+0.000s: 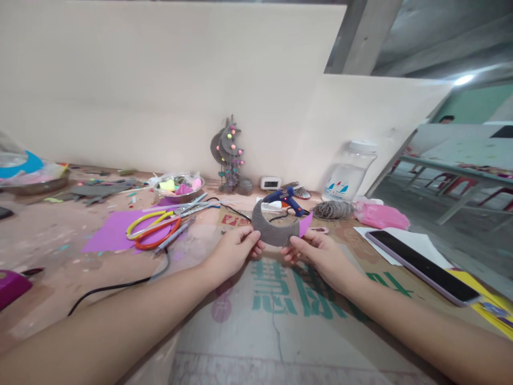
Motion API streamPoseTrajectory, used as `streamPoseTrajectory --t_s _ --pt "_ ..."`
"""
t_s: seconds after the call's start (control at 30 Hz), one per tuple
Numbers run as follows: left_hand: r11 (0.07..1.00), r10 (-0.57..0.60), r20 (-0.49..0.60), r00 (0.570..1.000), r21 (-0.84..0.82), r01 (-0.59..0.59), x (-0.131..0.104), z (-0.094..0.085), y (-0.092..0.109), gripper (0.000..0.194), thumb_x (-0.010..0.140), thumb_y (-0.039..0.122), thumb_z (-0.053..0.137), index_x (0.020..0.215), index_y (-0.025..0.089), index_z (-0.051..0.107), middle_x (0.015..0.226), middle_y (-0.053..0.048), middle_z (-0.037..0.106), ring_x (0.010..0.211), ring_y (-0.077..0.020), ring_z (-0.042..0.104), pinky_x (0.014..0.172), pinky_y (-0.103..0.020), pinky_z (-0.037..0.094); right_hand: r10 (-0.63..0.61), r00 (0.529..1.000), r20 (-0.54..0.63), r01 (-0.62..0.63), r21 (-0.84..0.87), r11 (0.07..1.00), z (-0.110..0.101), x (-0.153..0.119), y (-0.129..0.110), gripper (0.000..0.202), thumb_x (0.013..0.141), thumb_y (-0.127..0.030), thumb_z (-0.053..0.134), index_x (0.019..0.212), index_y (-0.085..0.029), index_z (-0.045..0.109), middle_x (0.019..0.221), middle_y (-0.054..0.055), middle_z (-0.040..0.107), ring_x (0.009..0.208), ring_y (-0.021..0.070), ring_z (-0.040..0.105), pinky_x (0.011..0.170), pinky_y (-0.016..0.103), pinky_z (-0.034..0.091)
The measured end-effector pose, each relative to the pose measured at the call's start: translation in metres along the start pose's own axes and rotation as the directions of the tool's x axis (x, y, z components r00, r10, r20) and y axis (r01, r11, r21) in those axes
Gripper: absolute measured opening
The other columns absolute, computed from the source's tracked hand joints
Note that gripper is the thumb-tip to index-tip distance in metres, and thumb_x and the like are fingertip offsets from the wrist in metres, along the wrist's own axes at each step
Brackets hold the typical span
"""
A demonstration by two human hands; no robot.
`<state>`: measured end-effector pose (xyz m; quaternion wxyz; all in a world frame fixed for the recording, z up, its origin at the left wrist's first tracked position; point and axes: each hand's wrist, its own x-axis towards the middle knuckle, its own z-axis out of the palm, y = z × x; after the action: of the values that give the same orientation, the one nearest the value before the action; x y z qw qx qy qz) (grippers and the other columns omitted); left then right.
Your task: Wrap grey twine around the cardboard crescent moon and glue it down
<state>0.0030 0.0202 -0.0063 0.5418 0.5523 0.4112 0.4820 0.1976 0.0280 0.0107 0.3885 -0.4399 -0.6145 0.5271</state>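
Between my two hands I hold up a crescent moon [273, 233] wrapped in grey yarn, with its right tip still showing bare purple. My left hand [239, 249] pinches the lower left curve between thumb and fingers. On the other side, my right hand [316, 250] grips the crescent near where the grey yarn meets the purple. Just behind it a blue glue gun [294, 203] lies on the table. A ball of grey yarn [334, 210] sits to the right of the glue gun. A thread hangs down over the cardboard [296, 326] beneath my hands.
Scissors [160, 224] with yellow and red handles lie on purple sheet [105, 231] at left. Behind are a bowl of scraps [180, 193], a grey moon ornament [228, 149] and a small clock [270, 183]. A bottle [349, 171], pink bag [382, 215] and phone [420, 264] stand right.
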Motion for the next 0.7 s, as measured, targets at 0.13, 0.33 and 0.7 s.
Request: streamPoseTrajectory --t_s 0.13,0.33,0.7 --pt "1.000 0.021 0.005 1.000 -0.006 -0.021 0.0000 -0.0001 -0.0002 0.025 0.079 0.035 0.055 0.065 0.014 0.052 0.064 0.000 0.056 0.056 -0.0092 0.051 0.056 -0.022 0.040 -0.004 1.000 -0.017 0.003 -0.066 0.998 0.0001 -0.0003 -0.0024 0.023 0.074 -0.039 0.064 0.075 -0.017 0.063 0.076 0.006 0.070 0.061 0.0139 0.064 0.062 0.028 0.053" --pt "0.972 0.087 0.042 0.995 0.217 -0.094 -0.0017 -0.0026 -0.0027 0.027 0.078 0.040 0.055 0.069 0.015 0.056 0.064 0.000 0.054 0.060 -0.0115 0.049 0.055 -0.023 0.036 -0.006 1.000 0.022 0.008 -0.067 0.998 0.0008 -0.0023 -0.0014 0.026 0.074 -0.041 0.064 0.080 -0.016 0.066 0.080 0.007 0.071 0.063 0.0149 0.064 0.064 0.029 0.053" --pt "0.991 0.103 0.007 0.995 0.085 -0.103 0.0003 -0.0015 -0.0011 0.031 0.079 0.044 0.053 0.065 0.016 0.051 0.059 0.002 0.051 0.055 -0.0110 0.046 0.056 -0.024 0.036 -0.030 0.999 0.022 0.031 -0.032 0.999 -0.0028 0.0006 0.0012 0.026 0.076 -0.040 0.062 0.077 -0.014 0.060 0.073 0.004 0.066 0.060 0.0109 0.061 0.058 0.023 0.050"
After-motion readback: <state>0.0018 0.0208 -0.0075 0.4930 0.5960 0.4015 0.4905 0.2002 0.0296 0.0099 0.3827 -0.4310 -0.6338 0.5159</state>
